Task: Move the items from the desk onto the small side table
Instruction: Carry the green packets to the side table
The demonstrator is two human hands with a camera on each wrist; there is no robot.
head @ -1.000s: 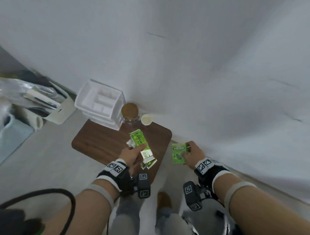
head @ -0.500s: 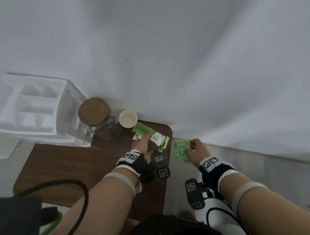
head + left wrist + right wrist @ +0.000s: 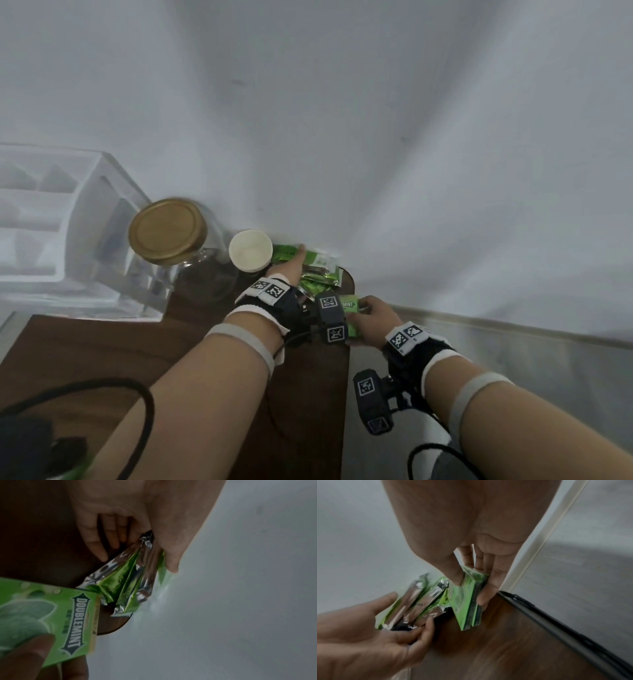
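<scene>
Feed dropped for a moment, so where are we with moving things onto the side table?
Done: glass jar, paper cup and clear organizer stand on the side table. In hand: left hand grips foil packets; right hand grips the Doublemint pack. Left: releasing both.

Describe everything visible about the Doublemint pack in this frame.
The Doublemint pack is a flat, bright green cardboard-looking box with a leaf picture and dark arrow logo. The right hand pinches it, thumb on its face, fingers behind, at the side table corner, beside the foil sachets. Whether it touches the tabletop is unclear.
</scene>
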